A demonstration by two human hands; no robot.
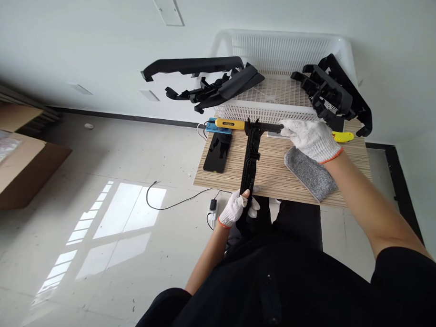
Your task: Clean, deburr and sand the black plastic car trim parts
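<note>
My left hand point(234, 208), in a white knit glove, is closed around the lower end of a long, narrow black plastic part point(251, 157). The part stands out over the table, its ribbed side facing up. At its far end a dark arm reaches right, to the fingertips of my right hand point(308, 140), gloved too and closed there. Whether that arm belongs to the same part I cannot tell. A yellow handle point(231, 124) lies in line with it on the left. Near my right wrist is a grey cloth point(308, 174).
Behind the table point(270, 182) stands a white plastic basket point(279, 41), with black plastic parts point(206, 84) over its left side and more point(329, 91) at its right. A phone point(217, 153), a blue item point(215, 128) and a yellow cutter point(343, 137) lie on the table. A cable point(177, 205) crosses the floor.
</note>
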